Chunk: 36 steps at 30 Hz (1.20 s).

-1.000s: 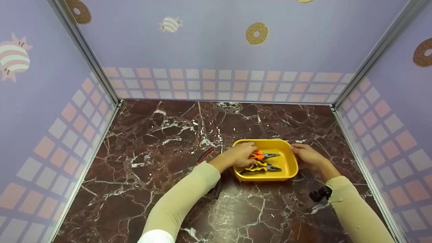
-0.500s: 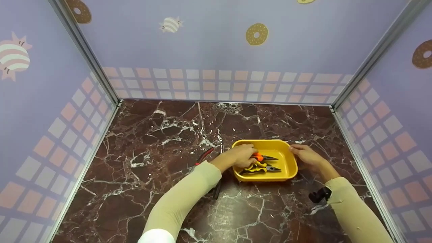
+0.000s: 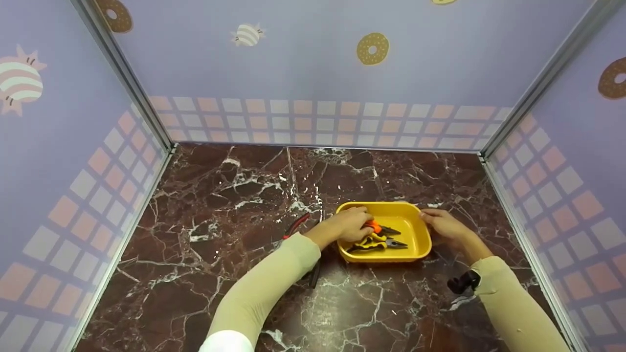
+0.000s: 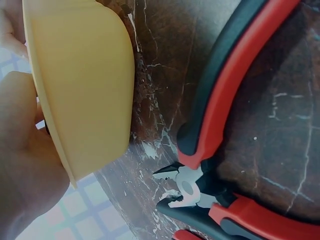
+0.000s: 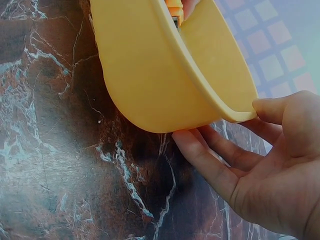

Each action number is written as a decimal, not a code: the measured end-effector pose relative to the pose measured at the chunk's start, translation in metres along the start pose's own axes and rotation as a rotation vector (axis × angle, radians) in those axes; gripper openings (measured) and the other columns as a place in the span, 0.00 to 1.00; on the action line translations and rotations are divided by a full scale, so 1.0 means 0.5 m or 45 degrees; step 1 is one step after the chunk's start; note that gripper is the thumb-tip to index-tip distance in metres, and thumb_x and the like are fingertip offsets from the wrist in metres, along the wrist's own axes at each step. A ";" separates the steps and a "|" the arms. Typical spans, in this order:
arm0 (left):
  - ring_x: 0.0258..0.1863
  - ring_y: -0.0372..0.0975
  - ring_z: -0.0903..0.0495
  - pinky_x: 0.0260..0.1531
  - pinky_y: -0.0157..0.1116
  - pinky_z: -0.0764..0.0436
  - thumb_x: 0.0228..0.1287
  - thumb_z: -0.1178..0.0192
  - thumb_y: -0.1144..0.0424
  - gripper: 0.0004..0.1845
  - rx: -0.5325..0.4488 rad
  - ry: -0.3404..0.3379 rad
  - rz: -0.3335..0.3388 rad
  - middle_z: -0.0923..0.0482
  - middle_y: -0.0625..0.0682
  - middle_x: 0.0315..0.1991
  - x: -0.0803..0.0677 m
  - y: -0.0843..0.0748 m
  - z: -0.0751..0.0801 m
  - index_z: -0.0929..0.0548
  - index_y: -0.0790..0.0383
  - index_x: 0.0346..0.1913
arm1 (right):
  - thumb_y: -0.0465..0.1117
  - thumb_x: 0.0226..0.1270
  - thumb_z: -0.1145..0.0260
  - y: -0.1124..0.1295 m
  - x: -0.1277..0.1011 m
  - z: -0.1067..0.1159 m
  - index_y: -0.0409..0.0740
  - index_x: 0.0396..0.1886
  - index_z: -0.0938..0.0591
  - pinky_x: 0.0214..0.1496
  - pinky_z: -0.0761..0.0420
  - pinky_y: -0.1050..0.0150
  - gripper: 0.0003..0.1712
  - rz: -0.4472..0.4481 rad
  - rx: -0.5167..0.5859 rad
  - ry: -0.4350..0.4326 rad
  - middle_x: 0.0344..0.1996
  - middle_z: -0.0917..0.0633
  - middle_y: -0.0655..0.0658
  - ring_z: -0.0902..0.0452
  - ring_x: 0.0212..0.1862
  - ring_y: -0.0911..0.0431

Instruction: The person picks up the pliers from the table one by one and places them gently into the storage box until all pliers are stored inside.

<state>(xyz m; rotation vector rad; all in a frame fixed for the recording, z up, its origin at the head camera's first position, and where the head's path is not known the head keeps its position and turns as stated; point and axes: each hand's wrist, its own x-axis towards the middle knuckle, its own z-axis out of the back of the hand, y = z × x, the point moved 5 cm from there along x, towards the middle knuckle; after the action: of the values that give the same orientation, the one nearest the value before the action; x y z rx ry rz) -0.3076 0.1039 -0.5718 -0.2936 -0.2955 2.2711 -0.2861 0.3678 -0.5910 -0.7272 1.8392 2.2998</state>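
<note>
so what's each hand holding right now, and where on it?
Left hand grips the orange pliers by the handles, inside the yellow tray. Right hand steadies the tray at its right rim, thumb on the rim, fingers straight against the outer wall.

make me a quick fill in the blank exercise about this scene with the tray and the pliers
1. The tray on the marble table is coloured ____.
2. The left hand reaches into the tray and rests on the pliers with ____ handles.
3. The right hand touches the tray's ____ end, as the person sees it.
4. The pliers with red and black handles lie ____ the tray, on the table.

Missing words: yellow; orange; right; outside
</note>
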 end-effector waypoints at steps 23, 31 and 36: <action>0.59 0.45 0.23 0.67 0.38 0.26 0.81 0.44 0.52 0.26 -0.009 -0.006 -0.022 0.24 0.56 0.61 -0.008 -0.008 0.017 0.22 0.63 0.72 | 0.46 0.89 0.51 -0.001 0.000 0.003 0.32 0.78 0.32 0.51 0.11 0.47 0.30 -0.017 -0.052 -0.018 0.62 0.20 0.28 0.16 0.53 0.47; 0.64 0.47 0.24 0.70 0.39 0.28 0.81 0.44 0.51 0.28 0.015 0.042 -0.020 0.26 0.58 0.65 -0.014 -0.011 0.034 0.25 0.62 0.75 | 0.46 0.90 0.51 0.001 -0.001 0.001 0.32 0.78 0.33 0.53 0.12 0.46 0.29 -0.027 -0.052 -0.030 0.64 0.22 0.27 0.16 0.55 0.46; 0.60 0.47 0.23 0.66 0.40 0.25 0.79 0.42 0.52 0.25 0.038 0.005 -0.066 0.24 0.57 0.62 -0.027 -0.015 0.048 0.21 0.63 0.70 | 0.46 0.90 0.51 0.001 -0.003 -0.002 0.31 0.78 0.33 0.51 0.11 0.47 0.30 -0.012 -0.045 -0.001 0.61 0.20 0.28 0.15 0.54 0.46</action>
<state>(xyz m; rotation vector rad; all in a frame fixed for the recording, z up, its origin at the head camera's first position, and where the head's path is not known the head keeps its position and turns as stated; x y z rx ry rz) -0.3008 0.0957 -0.5453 -0.2719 -0.2637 2.2218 -0.2848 0.3670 -0.5900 -0.7374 1.7953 2.3320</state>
